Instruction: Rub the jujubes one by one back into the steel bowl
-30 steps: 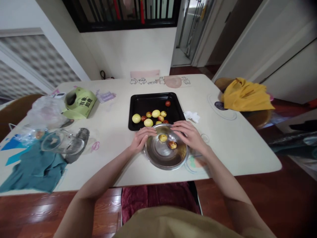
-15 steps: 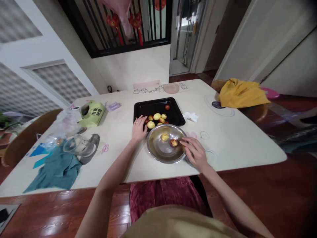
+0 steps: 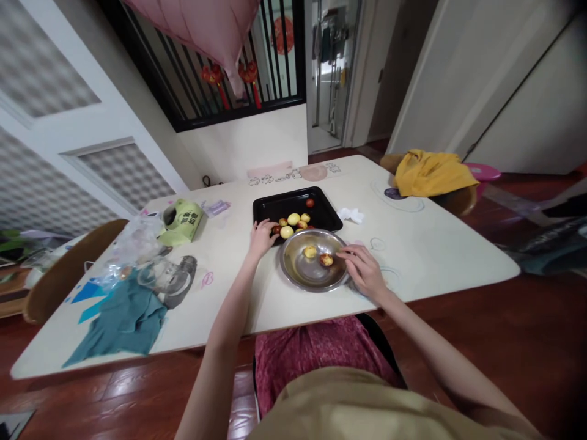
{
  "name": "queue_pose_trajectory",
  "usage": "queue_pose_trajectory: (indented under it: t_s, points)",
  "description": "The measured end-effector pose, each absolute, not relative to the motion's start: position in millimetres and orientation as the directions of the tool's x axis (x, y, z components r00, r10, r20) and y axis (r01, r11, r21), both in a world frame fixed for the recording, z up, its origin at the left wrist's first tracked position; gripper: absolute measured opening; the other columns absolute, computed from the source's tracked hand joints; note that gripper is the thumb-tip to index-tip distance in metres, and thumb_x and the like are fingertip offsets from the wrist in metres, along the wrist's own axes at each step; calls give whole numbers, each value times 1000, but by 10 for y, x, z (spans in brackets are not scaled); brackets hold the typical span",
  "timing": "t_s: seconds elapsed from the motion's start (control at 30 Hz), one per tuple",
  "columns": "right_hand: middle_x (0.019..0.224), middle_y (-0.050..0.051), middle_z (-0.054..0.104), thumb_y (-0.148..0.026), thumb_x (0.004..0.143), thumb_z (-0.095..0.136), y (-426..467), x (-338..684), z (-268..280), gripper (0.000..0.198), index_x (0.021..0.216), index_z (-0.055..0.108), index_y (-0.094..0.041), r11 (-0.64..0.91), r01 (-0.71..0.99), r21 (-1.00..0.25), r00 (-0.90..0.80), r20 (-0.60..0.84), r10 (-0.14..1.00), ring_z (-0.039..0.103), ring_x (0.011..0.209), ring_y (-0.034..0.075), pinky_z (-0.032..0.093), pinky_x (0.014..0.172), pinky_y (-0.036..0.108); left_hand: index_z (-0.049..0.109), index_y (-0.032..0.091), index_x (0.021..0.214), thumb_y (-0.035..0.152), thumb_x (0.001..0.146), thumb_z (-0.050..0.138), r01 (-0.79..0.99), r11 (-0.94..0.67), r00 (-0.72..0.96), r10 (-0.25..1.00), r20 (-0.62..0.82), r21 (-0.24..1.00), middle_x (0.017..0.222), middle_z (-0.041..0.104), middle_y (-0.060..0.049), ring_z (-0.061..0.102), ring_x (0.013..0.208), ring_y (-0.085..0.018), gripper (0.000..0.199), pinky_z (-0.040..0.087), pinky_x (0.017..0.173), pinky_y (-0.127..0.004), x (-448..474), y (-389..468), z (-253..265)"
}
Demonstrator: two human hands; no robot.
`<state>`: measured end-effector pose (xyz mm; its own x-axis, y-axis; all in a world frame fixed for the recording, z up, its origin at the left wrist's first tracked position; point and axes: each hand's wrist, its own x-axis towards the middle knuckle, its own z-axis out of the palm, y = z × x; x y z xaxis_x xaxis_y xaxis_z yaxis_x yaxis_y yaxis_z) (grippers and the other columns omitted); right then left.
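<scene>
A steel bowl (image 3: 316, 282) stands on the table with a yellow round piece (image 3: 310, 251) and a mottled brown-and-yellow piece (image 3: 326, 260) in it. My right hand (image 3: 365, 269) is at the bowl's right rim, fingers stretched toward the mottled piece and apart, holding nothing. Behind the bowl lies a black baking tray (image 3: 293, 200), partly covered by it. Several yellow and red fruit-like rounds lie at its front, and a single red one (image 3: 310, 202) farther back. My left hand (image 3: 262, 238) reaches over the tray's front left corner, thumb and fingers around a small dark red round fruit (image 3: 276, 230).
A crumpled white tissue (image 3: 351, 215) lies right of the tray. At left are a green carton (image 3: 182, 221), a clear plastic cup (image 3: 156, 274), plastic bags (image 3: 135, 241) and a teal cloth (image 3: 121, 318). A yellow cloth (image 3: 431, 174) drapes a chair at the right.
My left thumb and fingers have drawn closer together around the dark red round fruit. My right hand has stayed by the bowl's rim. The view has shifted slightly.
</scene>
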<state>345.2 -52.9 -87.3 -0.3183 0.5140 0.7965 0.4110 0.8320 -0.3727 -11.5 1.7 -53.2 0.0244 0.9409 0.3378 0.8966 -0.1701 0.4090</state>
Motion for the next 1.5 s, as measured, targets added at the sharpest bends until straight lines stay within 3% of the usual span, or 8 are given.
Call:
queue_pose_trajectory:
  t_s: [0.27, 0.4, 0.5, 0.63, 0.8, 1.17, 1.5]
  points:
    - [111, 12, 77, -22, 106, 49, -528, 3444, -860, 30, 116, 77, -26, 832, 421, -361, -342, 786, 514, 72, 104, 30, 61, 89, 53, 69, 23, 117, 19, 89, 73, 855, -225, -24, 883, 470, 467, 128, 75, -10, 66, 128, -30, 28, 32, 130, -58, -107, -135, -540]
    - [111, 11, 77, -22, 106, 49, -532, 3447, -866, 30, 115, 78, -25, 837, 412, -359, -337, 794, 506, 71, 103, 29, 60, 89, 51, 69, 21, 114, 30, 93, 74, 761, -407, -22, 762, 647, 505, 117, 76, -10, 69, 114, -28, 23, 52, 110, -47, -23, -321, -421]
    - [110, 12, 77, -22, 106, 50, -517, 3449, -884, 29, 112, 78, -24, 845, 404, -350, -333, 805, 492, 70, 104, 29, 60, 89, 49, 69, 20, 116, 35, 96, 74, 670, -543, 73, 726, 684, 506, 117, 76, -8, 71, 110, -24, 26, 56, 101, -40, 107, -461, -262]
    - [110, 12, 77, -22, 107, 50, -506, 3453, -901, 28, 110, 78, -23, 845, 405, -349, -329, 807, 491, 70, 103, 28, 59, 88, 48, 71, 20, 116, 36, 95, 76, 627, -626, 322, 751, 577, 464, 116, 79, -8, 74, 109, -24, 27, 56, 102, -39, 270, -590, -129]
    - [110, 11, 77, -22, 107, 51, -518, 3455, -882, 28, 110, 79, -23, 848, 395, -352, -317, 814, 486, 70, 102, 28, 59, 87, 47, 73, 23, 121, 29, 93, 79, 708, -607, 521, 794, 313, 361, 118, 82, -6, 77, 109, -26, 29, 57, 103, -40, 355, -661, -134]
    - [104, 11, 80, -18, 105, 53, -520, 3427, -877, 27, 106, 79, -21, 883, 348, -315, -336, 838, 431, 73, 103, 28, 63, 90, 49, 76, 22, 111, 18, 88, 82, 857, -496, 498, 867, 23, 140, 109, 82, -5, 76, 105, -28, 24, 55, 104, -42, 654, -673, -38]
    - [97, 11, 79, -14, 102, 54, -532, 3417, -850, 26, 104, 80, -20, 898, 336, -284, -305, 869, 389, 72, 100, 28, 64, 86, 47, 77, 21, 108, 34, 82, 94, 880, -449, 452, 892, 14, 155, 107, 81, -5, 75, 101, -27, 34, 52, 98, -38, 738, -699, 9]
